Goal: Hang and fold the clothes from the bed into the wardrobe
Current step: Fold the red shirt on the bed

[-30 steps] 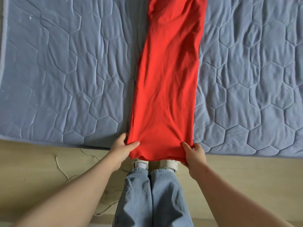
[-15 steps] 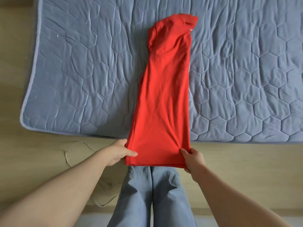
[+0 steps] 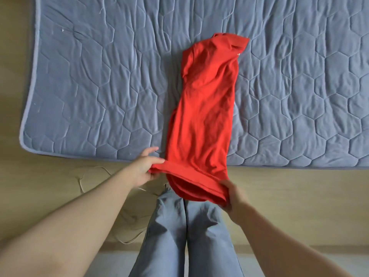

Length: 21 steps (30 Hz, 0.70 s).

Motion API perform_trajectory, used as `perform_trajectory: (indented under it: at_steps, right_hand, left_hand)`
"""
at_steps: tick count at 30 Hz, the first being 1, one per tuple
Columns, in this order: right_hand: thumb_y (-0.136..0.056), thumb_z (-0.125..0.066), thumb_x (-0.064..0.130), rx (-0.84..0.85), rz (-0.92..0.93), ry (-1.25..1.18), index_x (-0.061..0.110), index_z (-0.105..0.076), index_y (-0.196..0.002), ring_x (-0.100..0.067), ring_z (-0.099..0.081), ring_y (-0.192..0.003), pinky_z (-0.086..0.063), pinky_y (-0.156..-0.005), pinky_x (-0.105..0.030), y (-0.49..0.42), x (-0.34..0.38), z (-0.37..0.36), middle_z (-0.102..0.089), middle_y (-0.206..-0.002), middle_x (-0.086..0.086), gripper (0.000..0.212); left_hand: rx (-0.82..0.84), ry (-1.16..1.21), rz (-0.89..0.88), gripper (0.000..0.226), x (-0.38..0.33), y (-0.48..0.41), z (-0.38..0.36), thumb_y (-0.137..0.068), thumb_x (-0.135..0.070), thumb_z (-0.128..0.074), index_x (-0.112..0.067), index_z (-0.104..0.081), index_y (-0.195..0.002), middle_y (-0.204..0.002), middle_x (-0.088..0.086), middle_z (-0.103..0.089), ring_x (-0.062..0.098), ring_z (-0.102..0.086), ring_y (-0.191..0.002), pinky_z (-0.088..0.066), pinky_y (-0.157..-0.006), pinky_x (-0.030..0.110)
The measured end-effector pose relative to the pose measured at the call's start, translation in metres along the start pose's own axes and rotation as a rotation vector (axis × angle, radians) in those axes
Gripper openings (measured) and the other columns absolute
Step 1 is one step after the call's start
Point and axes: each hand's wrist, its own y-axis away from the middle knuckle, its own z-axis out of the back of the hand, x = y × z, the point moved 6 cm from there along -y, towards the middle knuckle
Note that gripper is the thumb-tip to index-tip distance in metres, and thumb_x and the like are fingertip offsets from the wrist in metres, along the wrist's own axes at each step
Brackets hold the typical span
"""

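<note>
A red shirt (image 3: 205, 108), folded lengthwise into a long narrow strip, lies on the grey-blue quilted mattress (image 3: 99, 86), its collar end far from me. Its near hem hangs off the mattress edge and curls upward, lifted above the floor. My left hand (image 3: 144, 168) pinches the hem's left corner. My right hand (image 3: 231, 196) grips the hem's right corner, slightly lower and blurred by motion. The wardrobe is out of view.
The mattress lies directly on a pale wooden floor (image 3: 299, 196), its left corner at the image's left side. A thin white cord (image 3: 89, 176) trails on the floor by my left arm. My legs in blue jeans (image 3: 185, 236) stand just before the mattress edge.
Both hands have lifted the hem off the mattress edge and begun turning it upward. The view has pulled back, so the shirt's collar end and the mattress corner now show.
</note>
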Motion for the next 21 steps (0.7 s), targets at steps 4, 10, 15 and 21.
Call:
perform_trajectory:
  at_steps: [4, 10, 15, 21]
  right_hand:
    - [-0.088, -0.047, 0.013, 0.088, 0.084, -0.331, 0.013, -0.052, -0.068, -0.01, -0.055, -0.035, -0.043, -0.035, -0.015, 0.01, 0.085, -0.025, -0.056, -0.043, 0.0, 0.02]
    - [-0.087, -0.047, 0.015, 0.131, 0.302, -0.456, 0.016, -0.052, -0.065, -0.011, -0.053, -0.042, -0.042, -0.043, -0.015, 0.028, 0.22, -0.053, -0.055, -0.049, 0.002, 0.022]
    - [-0.09, -0.049, 0.044, 0.249, 0.473, -0.411, 0.029, -0.058, -0.086, -0.011, -0.051, -0.076, -0.043, -0.068, -0.024, 0.03, 0.297, -0.077, -0.054, -0.086, 0.012, 0.019]
    - [-0.092, -0.048, 0.043, 0.142, 0.499, -0.165, 0.037, -0.027, -0.143, -0.004, -0.047, -0.108, -0.032, -0.083, -0.022, -0.011, 0.291, -0.067, -0.043, -0.134, 0.015, 0.055]
  left_hand:
    - [0.097, 0.028, -0.117, 0.024, -0.079, -0.006, -0.034, -0.09, -0.003, -0.046, -0.022, -0.056, -0.079, -0.069, 0.001, -0.058, 0.01, -0.056, -0.058, -0.045, -0.042, 0.017]
    - [0.124, 0.235, -0.3, 0.019, -0.206, 0.001, -0.078, -0.092, -0.008, -0.046, -0.018, -0.055, -0.077, -0.047, -0.005, -0.062, 0.005, -0.06, -0.042, -0.046, -0.049, 0.016]
    - [0.302, 0.381, -0.462, 0.04, -0.28, -0.005, -0.107, -0.096, -0.036, -0.041, -0.03, -0.039, -0.136, -0.124, 0.003, -0.061, 0.019, -0.056, -0.115, -0.039, -0.096, 0.043]
    - [0.13, -0.15, -0.535, 0.068, -0.264, -0.046, -0.114, -0.094, -0.03, -0.05, -0.035, -0.007, -0.148, -0.152, -0.003, -0.026, 0.014, -0.031, -0.135, -0.028, -0.103, 0.037]
